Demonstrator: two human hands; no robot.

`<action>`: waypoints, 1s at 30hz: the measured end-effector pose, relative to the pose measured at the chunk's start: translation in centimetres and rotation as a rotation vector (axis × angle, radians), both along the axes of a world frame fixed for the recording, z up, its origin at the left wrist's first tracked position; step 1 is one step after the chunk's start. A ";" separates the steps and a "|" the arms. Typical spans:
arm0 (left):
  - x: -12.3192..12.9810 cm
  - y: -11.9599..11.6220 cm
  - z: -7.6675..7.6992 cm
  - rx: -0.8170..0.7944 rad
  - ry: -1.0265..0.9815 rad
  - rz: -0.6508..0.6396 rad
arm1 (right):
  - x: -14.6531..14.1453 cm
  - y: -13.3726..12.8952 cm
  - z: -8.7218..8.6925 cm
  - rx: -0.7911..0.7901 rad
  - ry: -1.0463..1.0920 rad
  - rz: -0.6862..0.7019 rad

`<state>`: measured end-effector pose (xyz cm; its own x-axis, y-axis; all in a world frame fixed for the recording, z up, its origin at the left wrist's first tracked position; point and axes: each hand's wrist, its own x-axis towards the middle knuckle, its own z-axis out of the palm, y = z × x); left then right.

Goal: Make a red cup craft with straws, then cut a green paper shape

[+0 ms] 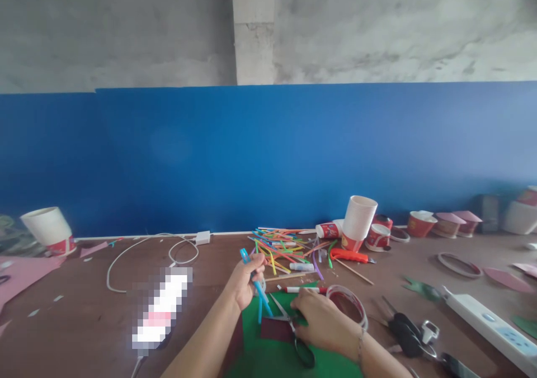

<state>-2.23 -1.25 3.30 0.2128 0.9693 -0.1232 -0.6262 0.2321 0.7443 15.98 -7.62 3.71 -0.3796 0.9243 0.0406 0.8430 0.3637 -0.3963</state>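
My left hand (248, 280) is closed around blue drinking straws (264, 301). Their lower ends point down over a green sheet (255, 355). My right hand (312, 313) has its fingers curled at one handle loop of a pair of scissors (287, 317). The other black loop hangs toward me, free of the hand. The scissors' blades are spread apart and point left, close to the straws' lower ends. Under the blades lies a dark maroon piece of paper (274, 330).
Loose colored straws (289, 249) lie heaped beyond my hands. An orange utility knife (350, 255), a tall paper cup (359, 221) and a tape roll (350, 305) are to their right. Keys (405, 333) and a power strip (490, 327) lie far right. A blurred-out device (163, 308) is left.
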 end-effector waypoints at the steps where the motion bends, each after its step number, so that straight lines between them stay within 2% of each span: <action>1: 0.6 0.0 -0.2 -0.003 0.001 0.006 | -0.6 0.3 0.3 0.017 0.064 -0.048; 2: 1.2 -0.1 -0.4 0.013 0.010 0.034 | -1.2 0.5 0.4 0.023 0.158 -0.081; 5: 3.1 -0.4 -1.0 0.058 0.104 0.078 | -3.3 1.3 0.0 -0.061 0.451 -0.024; 8: 4.1 -0.7 -1.3 0.071 0.249 0.154 | -4.5 1.8 -1.3 -0.031 0.422 -0.104; 12: 3.0 0.0 -0.2 0.159 0.437 0.238 | -4.4 2.1 -2.2 -0.054 0.488 -0.001; 15: 0.9 0.8 1.1 0.248 0.388 0.390 | -3.8 2.0 -2.1 -0.320 0.678 0.026; 17: -0.3 0.9 1.6 0.226 0.307 0.491 | -3.3 2.1 -2.1 -0.525 0.897 -0.032; 18: -0.8 0.8 1.7 0.218 0.338 0.500 | -3.1 2.1 -2.1 -0.588 1.005 -0.070; 20: -1.1 0.1 1.5 0.200 0.486 0.370 | -2.7 2.2 -2.0 -0.613 1.162 -0.113; 23: -0.6 -1.1 0.8 0.255 0.594 0.054 | -2.4 2.2 -1.9 -0.573 1.209 -0.104; 27: 1.0 -1.7 0.3 0.348 0.557 -0.081 | -2.8 1.7 -1.9 -0.565 1.111 -0.033; 30: 1.7 -1.4 0.3 0.308 0.562 -0.138 | -2.6 1.9 -2.3 -0.543 0.966 0.035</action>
